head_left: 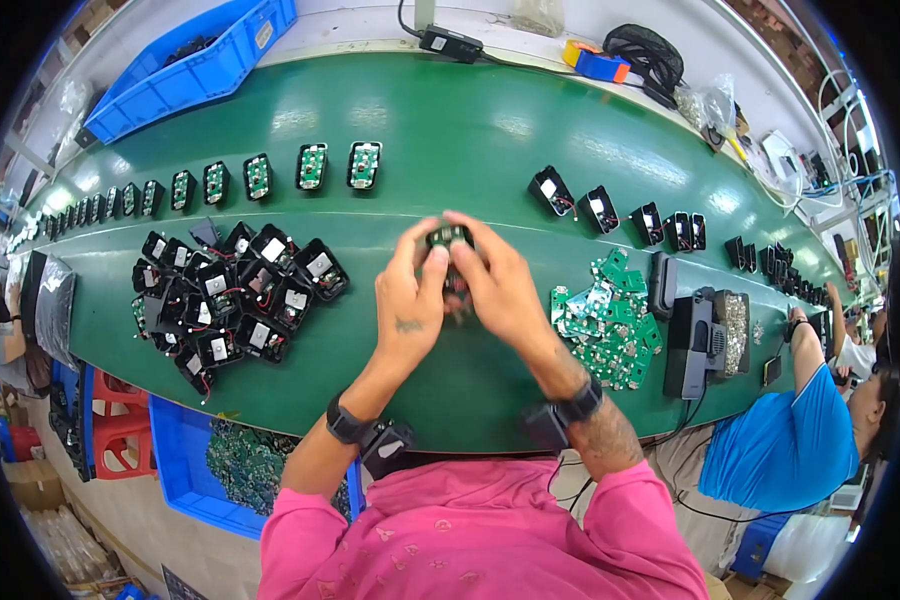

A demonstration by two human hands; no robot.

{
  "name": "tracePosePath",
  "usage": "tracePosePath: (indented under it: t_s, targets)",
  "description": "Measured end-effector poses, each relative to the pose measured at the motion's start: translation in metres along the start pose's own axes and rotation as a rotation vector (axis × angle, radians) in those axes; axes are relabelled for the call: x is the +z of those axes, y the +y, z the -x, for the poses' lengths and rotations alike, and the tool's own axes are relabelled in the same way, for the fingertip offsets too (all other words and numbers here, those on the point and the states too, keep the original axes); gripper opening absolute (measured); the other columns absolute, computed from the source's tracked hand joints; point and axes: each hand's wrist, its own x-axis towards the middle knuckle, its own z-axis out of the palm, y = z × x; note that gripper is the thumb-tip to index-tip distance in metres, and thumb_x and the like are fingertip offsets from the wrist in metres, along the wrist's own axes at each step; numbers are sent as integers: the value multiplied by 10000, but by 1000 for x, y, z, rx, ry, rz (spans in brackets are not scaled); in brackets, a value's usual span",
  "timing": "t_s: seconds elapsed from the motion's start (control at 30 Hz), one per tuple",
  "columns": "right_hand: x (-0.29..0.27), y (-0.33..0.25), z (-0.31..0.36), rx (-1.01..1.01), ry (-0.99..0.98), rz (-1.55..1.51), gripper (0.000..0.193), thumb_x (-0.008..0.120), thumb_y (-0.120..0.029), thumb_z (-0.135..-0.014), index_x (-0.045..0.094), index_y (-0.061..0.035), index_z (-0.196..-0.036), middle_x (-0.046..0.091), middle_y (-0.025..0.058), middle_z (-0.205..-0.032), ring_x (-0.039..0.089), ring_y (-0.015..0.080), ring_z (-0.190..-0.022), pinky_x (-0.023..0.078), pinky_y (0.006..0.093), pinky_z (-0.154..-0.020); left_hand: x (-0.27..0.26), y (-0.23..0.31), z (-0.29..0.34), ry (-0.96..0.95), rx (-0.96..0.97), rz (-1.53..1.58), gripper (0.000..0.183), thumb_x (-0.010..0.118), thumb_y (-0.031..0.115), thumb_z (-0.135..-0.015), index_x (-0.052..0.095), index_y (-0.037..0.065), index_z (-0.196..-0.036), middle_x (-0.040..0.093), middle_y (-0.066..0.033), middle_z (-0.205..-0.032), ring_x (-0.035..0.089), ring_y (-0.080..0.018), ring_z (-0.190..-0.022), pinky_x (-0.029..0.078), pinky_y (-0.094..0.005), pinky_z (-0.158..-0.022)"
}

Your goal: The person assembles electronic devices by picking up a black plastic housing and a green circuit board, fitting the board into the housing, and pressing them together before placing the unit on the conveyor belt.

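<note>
Over the middle of the green table, my left hand (pixel 407 290) and my right hand (pixel 502 287) are closed round one small black housing with a green circuit board (pixel 448 236) in it. Both thumbs press on the board's face, and the fingers wrap the sides, hiding much of the housing. To the left lies a heap of black housings (pixel 215 290) with white parts and red wires inside. At right, loose green circuit boards (pixel 610 330) are piled beside my right forearm. A row of housings fitted with boards (pixel 258 177) runs along the left, beyond the heap.
More open black housings (pixel 598 210) line the right side. Next to the loose boards stand a black device (pixel 686 345) and a box of small metal parts (pixel 733 335). A blue crate (pixel 185 85) is at the back left; another blue bin (pixel 185 490) sits below. A co-worker (pixel 785 440) sits at right.
</note>
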Motion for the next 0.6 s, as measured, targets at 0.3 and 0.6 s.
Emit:
tracePosePath:
  t_s: [0.3, 0.6]
  targets:
    - [17, 50, -147, 146, 107, 220, 342, 563, -163, -975, 574, -14, -1282, 721, 177, -958, 711, 225, -568, 581, 338, -488, 6, -26, -20, 213, 41, -7, 465, 572, 233, -997, 434, -20, -1361, 452, -166, -1342, 629, -165, -663, 537, -273, -527]
    - [-48, -3, -98, -152, 217, 1277, 541, 746, -393, -820, 625, -54, -1223, 612, 217, -1178, 590, 420, -1040, 515, 517, -885, -1, -25, -6, 46, -116, 1, 269, 515, 201, -993, 648, -17, -909, 630, -64, -725, 572, -117, -495, 458, -290, -473]
